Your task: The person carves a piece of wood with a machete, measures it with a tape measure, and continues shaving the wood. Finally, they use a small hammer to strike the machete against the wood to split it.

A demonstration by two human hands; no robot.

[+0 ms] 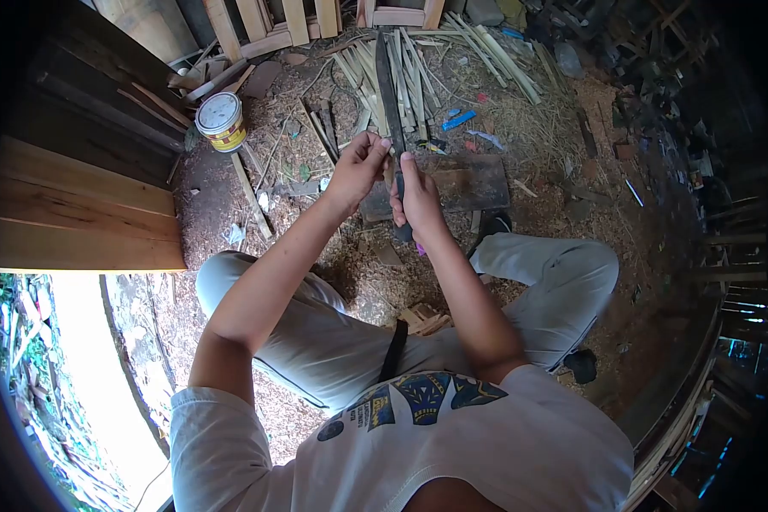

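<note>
A long dark blade [386,90] points up and away from me, its dark handle in my right hand [419,198], whose fingers are wrapped round it. My left hand [360,171] is pinched close beside the blade's base, on a small pale piece that is mostly hidden by the fingers. Below both hands lies a dark wooden board [474,183] on the ground. Beyond the blade, split pale strips [412,77] are spread in a loose pile.
A yellow and white bucket [222,122] stands at the left. Wooden planks [77,200] form the left wall. More strips [503,64] lie at the back right. Blue scraps [458,120] and wood shavings litter the ground. My bent legs [546,273] flank the board's near side.
</note>
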